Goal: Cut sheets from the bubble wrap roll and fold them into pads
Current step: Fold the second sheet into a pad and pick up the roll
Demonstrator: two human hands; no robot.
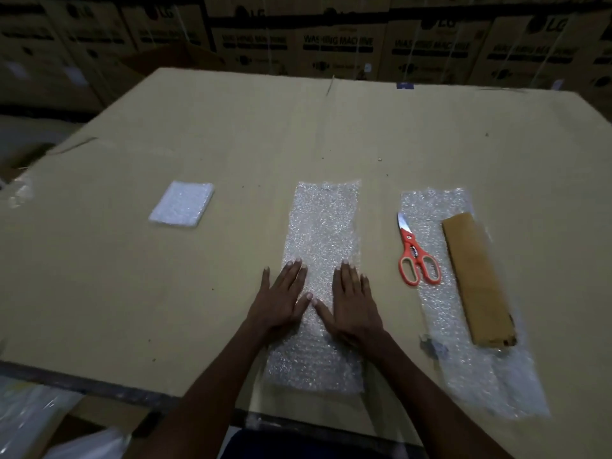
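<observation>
Both hands are lying flat on a cut bubble wrap sheet (pixel 319 260) in the lower centre of the frame. The left hand (pixel 281 299) is resting palm down over the sheet's left edge, fingers straight and spread, grasping nothing. The right hand (pixel 351 303) is sitting beside it on the sheet, fingers straight too, thumb angling toward the left thumb; the two thumb tips are nearly touching. The sheet is lying as a long strip running from the near table edge up toward frame centre.

A folded bubble wrap pad (pixel 182 208) is sitting to the left of centre, well apart from the hands. At the right, a second bubble wrap strip (pixel 463 362) is stretching toward the lower right, with orange-handled scissors (pixel 415 256) lying on its left edge, blades closed and pointing up-frame, and a brown cardboard piece (pixel 477 279) lying on it just right of the scissors. Everything is resting on a cardboard-covered table (pixel 231 134). Stacked cartons (pixel 337 44) printed "WASHING MACHINE" are filling the top of the frame.
</observation>
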